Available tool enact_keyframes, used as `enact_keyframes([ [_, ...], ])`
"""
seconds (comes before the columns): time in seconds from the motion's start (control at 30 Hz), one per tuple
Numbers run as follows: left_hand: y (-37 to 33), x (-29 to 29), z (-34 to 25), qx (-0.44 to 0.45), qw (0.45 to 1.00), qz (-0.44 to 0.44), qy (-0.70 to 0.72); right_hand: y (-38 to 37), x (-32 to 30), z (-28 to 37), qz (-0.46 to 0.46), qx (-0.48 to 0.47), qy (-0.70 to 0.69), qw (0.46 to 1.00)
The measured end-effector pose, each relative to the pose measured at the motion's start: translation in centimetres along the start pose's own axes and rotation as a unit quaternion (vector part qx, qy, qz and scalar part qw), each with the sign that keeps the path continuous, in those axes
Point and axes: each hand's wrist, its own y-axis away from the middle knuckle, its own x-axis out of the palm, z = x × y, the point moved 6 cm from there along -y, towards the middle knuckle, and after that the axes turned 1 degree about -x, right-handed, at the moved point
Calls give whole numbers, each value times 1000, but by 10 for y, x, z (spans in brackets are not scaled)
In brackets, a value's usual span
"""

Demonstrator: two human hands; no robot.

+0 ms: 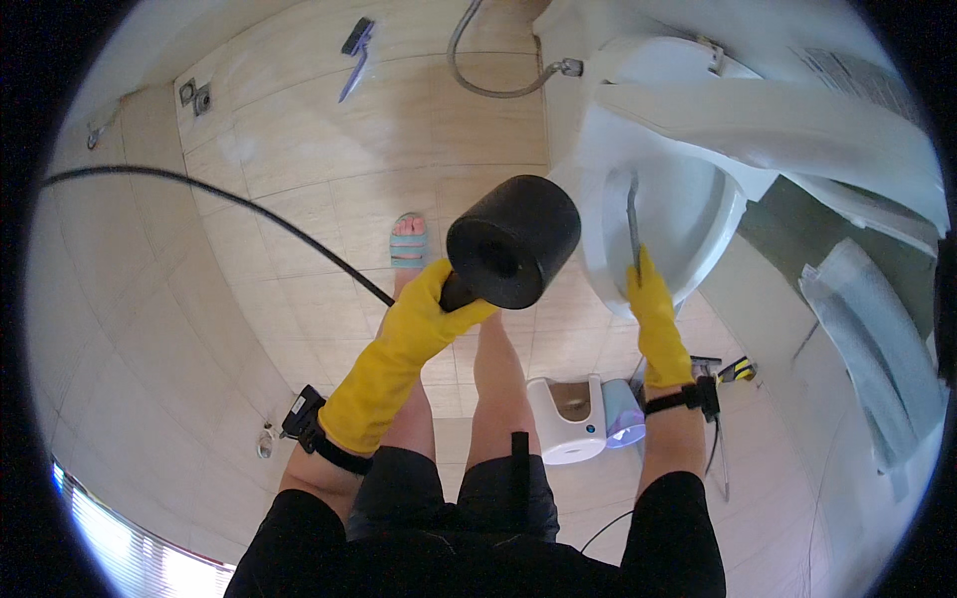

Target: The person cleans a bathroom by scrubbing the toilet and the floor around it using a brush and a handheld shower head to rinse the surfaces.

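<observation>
My left hand [424, 314], in a long yellow rubber glove, closes around the handle of a black cylinder-shaped device [513, 239] with a round recess in its end. A black hose [249, 207] runs from the left wall side up to this hand; where they join is hidden. In my right hand [653, 309], gloved the same way, is a thin grey rod [633, 214] with a bent tip. The rod reaches over the bowl of a white toilet [733, 214]. Whether its tip touches the bowl cannot be seen.
A purple-handled brush [356, 60] lies on the tiled floor, far left. A grey flexible pipe [493, 93] curves beside the toilet. Near my legs stand a white stool-like bin [568, 439] and a lilac container [623, 414]. A pale blue towel [882, 349] hangs at right.
</observation>
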Motion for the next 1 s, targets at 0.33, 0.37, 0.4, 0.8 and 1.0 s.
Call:
enact_keyframes([
  [0.33,9,10,-5,12,999,19,-37,60,-26,-8,47,82,-115,989],
  [0.37,8,12,-7,29,998,21,-47,45,-25,-4,19,9,28,999],
  [0.4,8,14,-9,46,997,21,-58,31,-25,-16,2,49,-15,999],
  [0.8,14,40,-14,51,979,156,-120,10,-86,-37,-84,25,-16,996],
  [1.0,15,57,-16,27,975,218,-34,124,-53,7,138,-44,281,949],
])
